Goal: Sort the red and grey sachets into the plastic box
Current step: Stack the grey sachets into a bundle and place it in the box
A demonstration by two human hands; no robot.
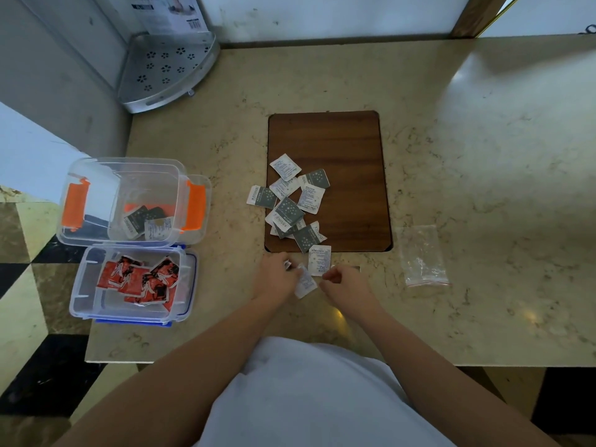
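Observation:
Several grey and white sachets (292, 201) lie in a loose pile on a brown wooden board (329, 140). My left hand (274, 279) holds a pale sachet (304, 282) just below the board's front edge. My right hand (343, 283) is beside it with its fingers curled near another white sachet (319, 259); whether it pinches that sachet is unclear. At the left stands a clear box with orange clips (74, 201) holding a few grey sachets (145, 221). In front of it a clear box with blue clips (80, 285) holds several red sachets (138, 279).
An empty clear zip bag (421, 256) lies on the marble counter right of the board. A metal corner shelf (167, 69) stands at the back left. The counter edge drops to a tiled floor (22, 285) at the left.

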